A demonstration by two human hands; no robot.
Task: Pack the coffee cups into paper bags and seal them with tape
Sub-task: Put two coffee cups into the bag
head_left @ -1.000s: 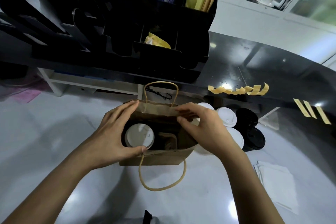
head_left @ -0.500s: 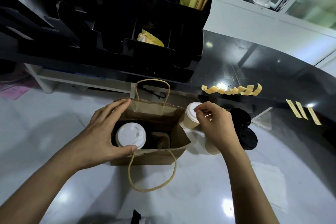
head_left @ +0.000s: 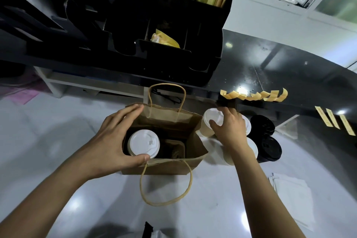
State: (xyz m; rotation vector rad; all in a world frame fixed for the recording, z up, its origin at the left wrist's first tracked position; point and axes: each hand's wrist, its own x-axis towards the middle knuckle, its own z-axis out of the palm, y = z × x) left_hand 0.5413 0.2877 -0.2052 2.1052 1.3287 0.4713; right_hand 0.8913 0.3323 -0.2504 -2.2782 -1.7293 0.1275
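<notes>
A brown paper bag (head_left: 166, 167) with twine handles stands open on the white counter. One white-lidded cup (head_left: 144, 145) sits in its left side, beside an empty cardboard holder slot. My left hand (head_left: 114, 139) spans the bag's left end, fingers on the far wall and thumb on the near rim, holding it open. My right hand (head_left: 229, 131) grips the lid of a tan cup (head_left: 209, 123) just right of the bag. Other white-lidded cups (head_left: 253, 148) and two black-lidded cups (head_left: 269, 148) stand further right. Cut tape strips (head_left: 255, 95) hang from the black ledge.
A black organiser (head_left: 154, 31) with yellow packets rises behind the bag. More tape strips (head_left: 336, 122) stick to the ledge at far right. White napkins (head_left: 291, 197) lie at the near right. A dark object (head_left: 147, 230) pokes in at the bottom edge.
My right hand left the bag's right rim, went to the cups beside it and took hold of a tan cup by its lid. My left hand kept the bag open.
</notes>
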